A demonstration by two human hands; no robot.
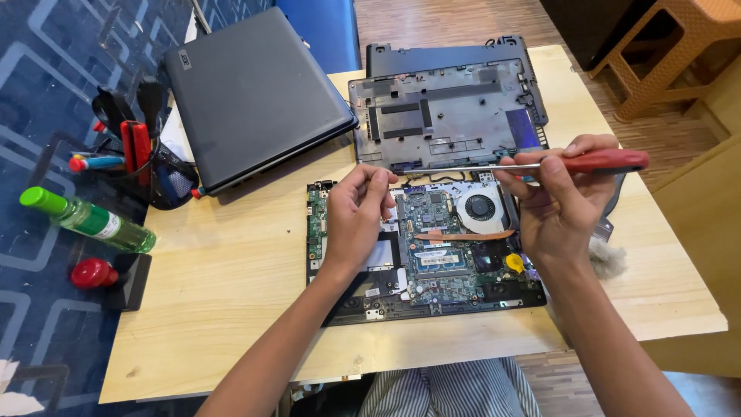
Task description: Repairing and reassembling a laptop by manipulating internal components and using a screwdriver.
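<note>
Screwdriver (540,164) lying crosswise over the opened laptop (424,247), red handle pointing right, thin metal shaft pointing left.

Right hand (559,205) is gripping the glossy handle with fingers curled around it, and the left hand (356,220) is pinching up at the shaft's tip, fingers bunched tight. Underneath, the green circuit board and round fan (480,207) are showing, all sitting on the pale wooden table (231,270).

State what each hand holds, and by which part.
Right hand holds the screwdriver by its red handle; left hand fingers pinch its metal tip.
</note>
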